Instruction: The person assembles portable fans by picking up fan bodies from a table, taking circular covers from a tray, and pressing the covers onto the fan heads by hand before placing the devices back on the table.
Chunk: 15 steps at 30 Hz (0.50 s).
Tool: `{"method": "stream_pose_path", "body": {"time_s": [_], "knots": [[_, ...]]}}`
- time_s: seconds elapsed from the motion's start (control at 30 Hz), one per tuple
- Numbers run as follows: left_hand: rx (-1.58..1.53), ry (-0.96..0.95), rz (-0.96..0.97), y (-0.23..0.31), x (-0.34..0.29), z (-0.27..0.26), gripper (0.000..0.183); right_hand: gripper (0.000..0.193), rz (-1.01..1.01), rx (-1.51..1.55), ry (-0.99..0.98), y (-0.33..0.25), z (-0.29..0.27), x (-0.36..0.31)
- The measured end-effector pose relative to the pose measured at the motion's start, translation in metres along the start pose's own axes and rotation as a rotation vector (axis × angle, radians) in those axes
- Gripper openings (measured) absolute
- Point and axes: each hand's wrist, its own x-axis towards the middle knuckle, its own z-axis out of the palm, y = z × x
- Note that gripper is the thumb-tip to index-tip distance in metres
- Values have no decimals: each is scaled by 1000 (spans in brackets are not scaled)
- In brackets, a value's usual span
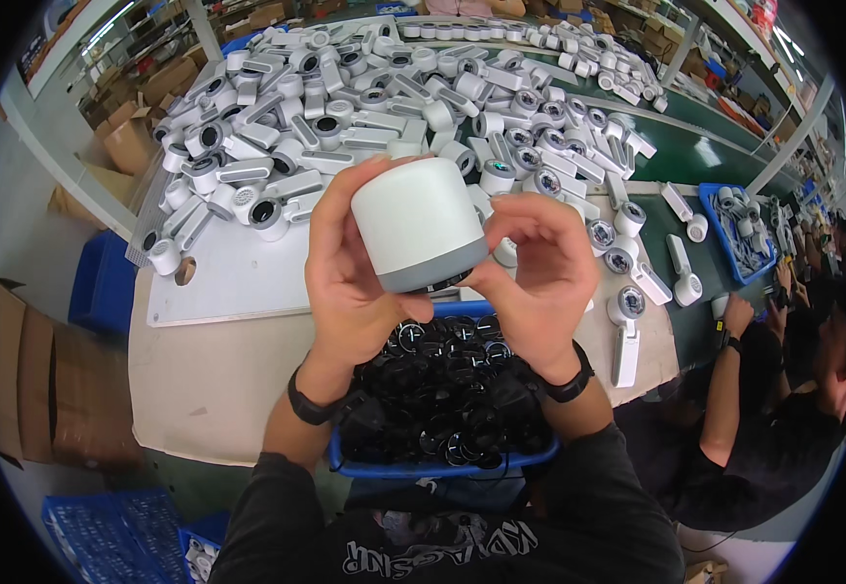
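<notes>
A white cylinder is nearest the camera, held tilted above the far part of the blue tray. Its grey band faces down toward the tray, with a thin black edge showing beneath. The left hand is clamped on the cylinder: the palm and fingers wrap its left side, and the thumb lies under the lower edge. The right hand pinches the cylinder's lower right edge between thumb and curled forefinger, so the cylinder sits between both hands. Each wrist wears a black band.

The tray holds a heap of shiny black round parts. Beyond the tray, many white-and-grey gadgets lie piled, some of them on a white board to the tray's far left. Another gadget lies right of the tray. Farther right of the tray is a co-worker's hand.
</notes>
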Motion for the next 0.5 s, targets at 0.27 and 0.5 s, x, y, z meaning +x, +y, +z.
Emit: {"method": "stream_pose_path", "body": {"time_s": [0.27, 0.5], "knots": [[38, -30, 50, -1, -3, -6, 91, 66, -52, -88, -126, 6, 4, 9], [161, -109, -3, -2, -8, 6, 45, 61, -123, -263, -297, 2, 1, 3]]}}
